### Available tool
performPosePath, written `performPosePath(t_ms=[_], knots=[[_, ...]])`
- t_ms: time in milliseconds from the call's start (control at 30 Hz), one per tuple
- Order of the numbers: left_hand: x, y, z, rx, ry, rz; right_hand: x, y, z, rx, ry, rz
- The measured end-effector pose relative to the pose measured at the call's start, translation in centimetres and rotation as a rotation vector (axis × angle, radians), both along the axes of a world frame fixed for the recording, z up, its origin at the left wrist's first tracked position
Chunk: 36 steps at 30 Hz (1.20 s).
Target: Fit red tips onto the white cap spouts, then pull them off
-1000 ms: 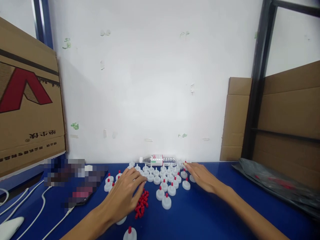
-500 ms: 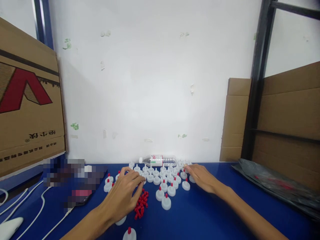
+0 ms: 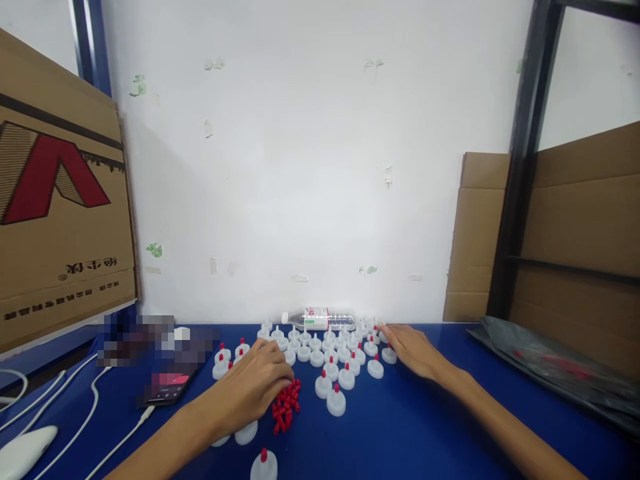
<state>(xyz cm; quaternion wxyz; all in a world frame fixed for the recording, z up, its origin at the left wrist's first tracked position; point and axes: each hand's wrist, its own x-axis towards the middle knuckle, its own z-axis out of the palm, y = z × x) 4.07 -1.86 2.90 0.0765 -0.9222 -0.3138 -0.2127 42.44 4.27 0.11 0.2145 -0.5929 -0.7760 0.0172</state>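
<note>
Head camera view shows the left hand point(image 3: 263, 373) with fingers bent downward, its thumb side right by the pile of red tips point(image 3: 287, 407); whether it pinches one cannot be told. The right hand point(image 3: 413, 350) stretches forward, fingers together, fingertips at the far right of the white caps point(image 3: 316, 359); its grip cannot be made out either. Between the hands, the spouted caps stand clustered on the blue surface point(image 3: 400, 427), several nearer ones topped with red. More caps sit around the left hand and forearm. Behind the cluster, a clear bottle point(image 3: 316, 319) lies on its side by the white wall point(image 3: 300, 167). Farther left lie a phone point(image 3: 173, 389) and white cables point(image 3: 93, 400); a dark plastic bag point(image 3: 530, 353) lies right.
</note>
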Motion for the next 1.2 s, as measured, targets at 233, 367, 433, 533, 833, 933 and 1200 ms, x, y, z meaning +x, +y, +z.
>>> performPosePath(t_ms=[233, 367, 433, 533, 833, 933, 1200], knots=[[0.2, 0.3, -0.9, -0.030, 0.035, 0.017, 0.2, 0.6, -0.8, -0.034, 0.016, -0.048], [0.5, 0.0, -1.0, -0.052, 0.051, 0.040, 0.5, 0.8, -1.0, -0.041, 0.018, -0.052], [0.7, -0.2, -0.9, -0.069, 0.065, 0.052, 0.6, 0.9, -1.0, -0.040, 0.020, -0.061], [0.9, -0.4, -0.7, -0.099, 0.091, 0.069, 0.7, 1.0, -1.1, -0.034, 0.022, -0.069], [1.2, -0.4, -0.6, -0.149, 0.120, 0.109, 0.4, 0.9, -1.0, 0.004, 0.025, -0.035], [1.2, -0.5, -0.4, -0.147, 0.114, 0.129, 0.4, 0.8, -0.8, 0.027, 0.037, -0.002], [1.1, -0.4, -0.4, -0.146, 0.109, 0.129, -0.2, 0.1, 0.1, 0.063, 0.045, 0.165]])
